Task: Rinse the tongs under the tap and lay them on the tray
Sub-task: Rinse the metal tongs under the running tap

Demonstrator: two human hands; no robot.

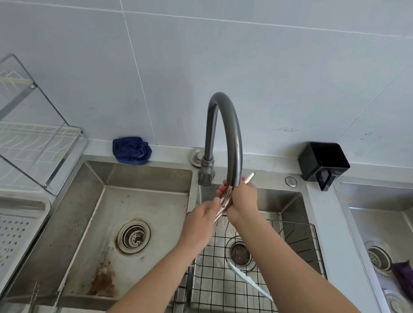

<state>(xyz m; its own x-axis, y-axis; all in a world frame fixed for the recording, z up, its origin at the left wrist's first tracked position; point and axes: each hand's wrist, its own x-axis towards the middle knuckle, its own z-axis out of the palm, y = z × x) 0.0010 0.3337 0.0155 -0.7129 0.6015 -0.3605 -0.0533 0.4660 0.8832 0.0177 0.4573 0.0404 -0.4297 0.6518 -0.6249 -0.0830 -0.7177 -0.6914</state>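
The metal tongs (249, 178) are held slanted under the mouth of the grey curved tap (229, 133), above the right-hand basin. My right hand (242, 199) grips them near the upper end, whose tip sticks out past the tap. My left hand (202, 219) holds the lower part, fingers curled round it. Water runs over the tongs between the two hands. The perforated metal tray (6, 247) lies at the far left, beside the left basin.
A black wire basket (300, 238) sits in the right basin with a white utensil (248, 280) in it. The left basin (112, 225) is stained. A dish rack (31, 129), blue cloth (131, 150), black holder (323, 162) and a third sink (386, 232) surround them.
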